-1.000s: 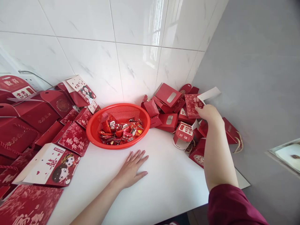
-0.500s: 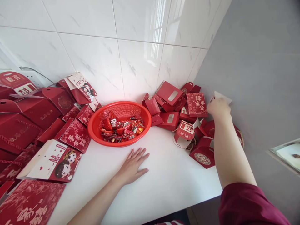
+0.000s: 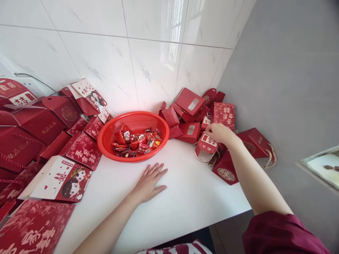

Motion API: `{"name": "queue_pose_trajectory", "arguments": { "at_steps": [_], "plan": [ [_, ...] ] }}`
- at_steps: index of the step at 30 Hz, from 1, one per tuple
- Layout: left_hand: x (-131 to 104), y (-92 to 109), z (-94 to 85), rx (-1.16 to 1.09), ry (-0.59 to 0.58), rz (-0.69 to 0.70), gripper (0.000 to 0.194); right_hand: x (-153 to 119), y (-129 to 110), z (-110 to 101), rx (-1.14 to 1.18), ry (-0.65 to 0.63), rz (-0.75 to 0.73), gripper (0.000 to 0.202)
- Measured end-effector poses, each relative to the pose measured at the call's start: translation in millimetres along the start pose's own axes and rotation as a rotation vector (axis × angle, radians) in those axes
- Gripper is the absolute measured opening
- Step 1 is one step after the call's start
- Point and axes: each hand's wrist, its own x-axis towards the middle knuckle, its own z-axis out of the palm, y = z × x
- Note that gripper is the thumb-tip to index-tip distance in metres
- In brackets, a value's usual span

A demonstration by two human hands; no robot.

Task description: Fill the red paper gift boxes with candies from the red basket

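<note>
White tabletop [image 3: 182,201] is being covered palm-down by the left hand [image 3: 149,182], and a red basket [image 3: 102,143] of wrapped sweets [image 3: 136,143] is being seen just beyond it. A little red box [image 3: 205,146] is being reached for at its far edge by the right hand [image 3: 220,133], grip kinda hidden.

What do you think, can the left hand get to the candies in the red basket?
Probably yes. The left hand lies flat on the white table, close in front of the red basket. The basket's top is open, so only its rim seems in the way of the candies.
</note>
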Motion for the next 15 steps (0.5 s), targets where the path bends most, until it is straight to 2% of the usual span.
{"name": "queue_pose_trajectory", "arguments": {
  "at_steps": [4,10,12,15],
  "plan": [
    [-0.3,0.8,-0.5,-0.001,0.001,-0.006,0.062,-7.7,-19.6,20.7,-0.016,-0.064,-0.149,0.014],
    [-0.3,0.4,-0.1,-0.002,-0.003,-0.005,0.063,-25.3,-35.4,20.7,0.046,-0.028,-0.233,0.020],
    [-0.4,0.3,0.0,-0.001,-0.006,-0.008,0.063,-13.5,-36.2,19.3,0.092,0.005,-0.216,0.022],
    [-0.9,1.5,-0.9,0.000,-0.016,-0.015,0.063,27.5,-32.9,13.9,0.169,0.114,-0.122,0.035]
  ]
}}
